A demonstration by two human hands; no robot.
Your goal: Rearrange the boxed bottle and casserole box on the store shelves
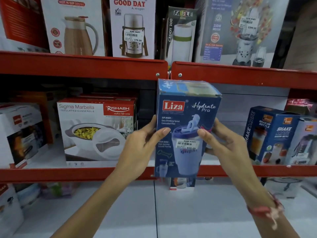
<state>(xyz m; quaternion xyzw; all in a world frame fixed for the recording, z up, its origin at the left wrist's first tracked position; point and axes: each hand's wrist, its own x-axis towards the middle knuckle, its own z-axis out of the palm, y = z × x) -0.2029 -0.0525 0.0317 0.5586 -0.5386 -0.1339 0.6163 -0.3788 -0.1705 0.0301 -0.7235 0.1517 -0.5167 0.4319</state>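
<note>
I hold a tall blue "Liza Hydrate Pro" bottle box (186,115) upright in front of the middle shelf, at its open gap. My left hand (143,143) grips its left side, thumb across the front. My right hand (223,143) grips its right side the same way. The white and red "Sigma Marbella" casserole box (96,131) stands on the middle shelf (68,174), just left of my left hand and apart from the bottle box.
Blue "Shake Mate" shaker boxes (272,134) stand at the right of the middle shelf, a white appliance box (20,133) at the left. Flask and blender boxes fill the upper red shelf (85,66). A small box (181,183) sits on the lower shelf below.
</note>
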